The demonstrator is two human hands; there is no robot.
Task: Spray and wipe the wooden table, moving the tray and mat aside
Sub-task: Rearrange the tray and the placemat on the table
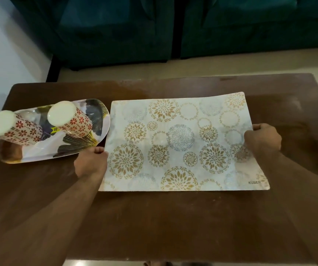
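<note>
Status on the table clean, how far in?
Early, by the look of it. Tray with two cups sits at the table's left end. In hand: left hand and right hand grip the mat's side edges. No spray bottle or cloth in view; spraying and wiping seemingly remain.

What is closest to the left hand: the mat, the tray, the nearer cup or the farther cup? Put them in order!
From the left hand:
1. Mat, gripped at its left edge.
2. Tray, just beyond the knuckles.
3. Nearer cup, standing on the tray.
4. Farther cup, at the tray's far-left end.
</note>
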